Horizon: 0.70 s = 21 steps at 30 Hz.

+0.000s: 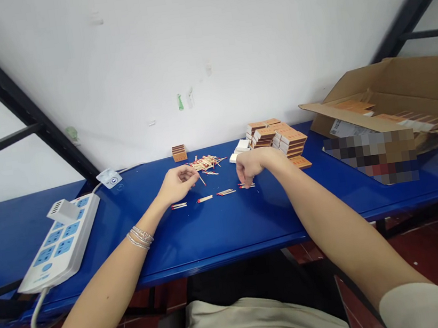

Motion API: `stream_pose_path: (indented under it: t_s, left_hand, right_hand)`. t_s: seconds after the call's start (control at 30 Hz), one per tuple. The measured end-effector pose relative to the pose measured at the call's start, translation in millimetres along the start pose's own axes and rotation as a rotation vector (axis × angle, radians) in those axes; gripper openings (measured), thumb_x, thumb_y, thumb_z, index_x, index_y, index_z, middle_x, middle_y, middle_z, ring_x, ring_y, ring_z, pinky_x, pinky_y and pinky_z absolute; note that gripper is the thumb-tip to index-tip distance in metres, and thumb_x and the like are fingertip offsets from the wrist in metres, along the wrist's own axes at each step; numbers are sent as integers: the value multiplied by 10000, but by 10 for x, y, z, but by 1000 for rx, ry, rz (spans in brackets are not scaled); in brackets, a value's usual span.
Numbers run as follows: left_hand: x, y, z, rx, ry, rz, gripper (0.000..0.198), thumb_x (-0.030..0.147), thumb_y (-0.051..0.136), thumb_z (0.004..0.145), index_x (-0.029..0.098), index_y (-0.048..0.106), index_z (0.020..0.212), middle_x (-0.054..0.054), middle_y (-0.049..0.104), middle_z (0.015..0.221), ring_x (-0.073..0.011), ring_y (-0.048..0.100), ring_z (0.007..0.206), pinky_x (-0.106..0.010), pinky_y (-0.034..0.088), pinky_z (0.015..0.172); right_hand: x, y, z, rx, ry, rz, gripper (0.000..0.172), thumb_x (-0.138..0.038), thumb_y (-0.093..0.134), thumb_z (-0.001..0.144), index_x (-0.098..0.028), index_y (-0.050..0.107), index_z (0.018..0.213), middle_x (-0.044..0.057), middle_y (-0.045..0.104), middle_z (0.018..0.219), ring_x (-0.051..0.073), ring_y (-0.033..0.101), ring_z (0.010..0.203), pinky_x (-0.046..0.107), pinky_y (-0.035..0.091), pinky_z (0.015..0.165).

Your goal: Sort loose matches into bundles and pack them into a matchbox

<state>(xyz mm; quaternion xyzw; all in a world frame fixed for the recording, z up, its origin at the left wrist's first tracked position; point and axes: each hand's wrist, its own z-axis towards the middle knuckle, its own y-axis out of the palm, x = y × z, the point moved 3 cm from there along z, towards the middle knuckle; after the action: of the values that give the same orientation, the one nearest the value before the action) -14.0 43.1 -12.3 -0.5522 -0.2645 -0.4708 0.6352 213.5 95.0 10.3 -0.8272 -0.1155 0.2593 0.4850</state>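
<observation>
The blue desk (141, 249) carries one match heap (205, 162) and four short match rows (205, 198). My left hand (178, 184) pinches one match (201, 179); my right hand (250, 164) curls down at the rightmost row (246, 185), grip undetermined.

Frame: clock centred between the left hand (179, 185) and the right hand (250, 166), with 12 toward the white wall (206, 69).
Passage: from 6 o'clock, over the blue tabletop (213, 245) to both hands.
Low obstacle, 6 o'clock: short rows of matchsticks (223, 192) lying flat.
12 o'clock: heap of matchsticks (205, 162), just beyond the hands.
1 o'clock: stacked matchboxes (278, 137), near the right hand.
3 o'clock: open cardboard carton (381, 110), well apart.
9 o'clock: white power strip (61, 238), well apart.
</observation>
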Motion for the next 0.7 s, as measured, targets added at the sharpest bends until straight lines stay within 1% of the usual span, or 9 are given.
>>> stream_pose_path:
  t_s: [0.1, 0.2, 0.27, 0.37, 0.43, 0.5, 0.6, 0.7]
  left_hand:
    - [3, 4, -3, -3, 3, 9, 265, 394, 700, 707, 152, 626, 785, -22, 627, 637, -122, 580, 562, -259, 500, 574]
    - [10, 10, -4, -8, 11, 15, 274, 399, 698, 712, 147, 625, 790, -21, 626, 636, -117, 577, 559, -255, 499, 572]
    - [21, 18, -6, -16, 14, -5, 291, 414, 696, 720, 143, 625, 802, -21, 624, 637, -114, 572, 556, -250, 495, 559]
    - [50, 32, -14, -24, 23, -45, 317, 437, 703, 720, 143, 629, 816, -19, 627, 661, -109, 568, 555, -241, 487, 538]
    - [68, 41, -21, -25, 29, -62, 326, 443, 709, 719, 144, 632, 822, -16, 629, 675, -104, 568, 556, -236, 484, 539]
    - [79, 53, -25, -33, 34, -75, 329, 445, 709, 722, 143, 631, 828, -16, 636, 685, -99, 570, 556, -234, 483, 547]
    - [83, 69, -27, -41, 50, -89, 333, 449, 705, 725, 141, 622, 820, -23, 650, 705, -94, 567, 550, -234, 481, 551]
    - [78, 73, -28, -42, 56, -81, 333, 448, 693, 735, 137, 615, 827, -31, 653, 710, -100, 572, 556, -239, 481, 552]
  right_hand:
    - [16, -16, -18, -15, 9, -14, 228, -258, 889, 395, -205, 725, 544, 31, 667, 570, 203, 628, 602, 282, 429, 528]
    - [46, -41, 0, 4, -11, 6, 297, -323, 888, 422, -196, 751, 654, 32, 708, 664, 220, 660, 696, 277, 457, 586]
    - [12, -58, 26, 81, -90, 78, 345, -356, 863, 488, -183, 757, 767, 33, 730, 740, 215, 672, 747, 270, 477, 633]
    - [-148, -37, 70, 224, -301, 253, 336, -373, 793, 614, -156, 736, 864, 47, 740, 802, 193, 678, 776, 262, 498, 688]
    - [-287, 23, 108, 283, -434, 378, 300, -361, 755, 666, -146, 721, 872, 54, 738, 809, 177, 679, 775, 261, 507, 708]
    - [-408, 99, 153, 326, -519, 487, 258, -327, 726, 695, -140, 709, 872, 55, 734, 800, 163, 675, 755, 262, 511, 706]
    - [-515, 189, 212, 374, -552, 581, 179, -259, 686, 718, -132, 695, 843, 47, 720, 759, 147, 662, 704, 260, 508, 674]
    - [-528, 216, 240, 372, -538, 627, 127, -211, 660, 723, -122, 679, 811, 36, 700, 706, 133, 644, 650, 250, 503, 637]
